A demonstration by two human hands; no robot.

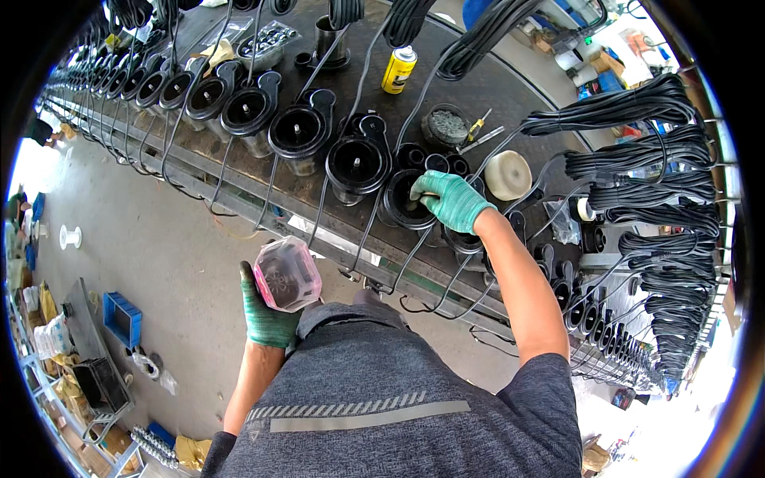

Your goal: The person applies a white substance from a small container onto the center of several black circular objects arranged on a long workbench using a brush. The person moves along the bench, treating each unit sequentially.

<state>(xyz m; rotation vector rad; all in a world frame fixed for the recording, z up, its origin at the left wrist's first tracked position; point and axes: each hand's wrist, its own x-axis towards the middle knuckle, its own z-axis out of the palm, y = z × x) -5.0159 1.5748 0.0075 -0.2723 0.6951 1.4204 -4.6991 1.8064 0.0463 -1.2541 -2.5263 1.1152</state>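
My left hand point(267, 317), in a green glove, grips a clear, pink-tinted plastic tub point(313, 280) at the side of the bench. Dark, ring-like small parts lie in the bottom of the tub. My right hand point(453, 201), gloved too, reaches down into the mouth of a round black motor housing point(389, 212) at the bench's front edge. Its fingertips are drawn together inside the housing; whatever they hold is hidden. Just left stands a similar housing point(356, 162) with a metal shaft upright in its middle.
More housings with cables line the bench edge both ways. Behind my right hand are a glass bowl point(446, 126) of small parts, a screwdriver point(478, 126), a cream-coloured round block point(508, 175) and a yellow spray can point(399, 70). Coiled black cables point(613, 109) hang above. A blue crate point(122, 317) sits on the floor.
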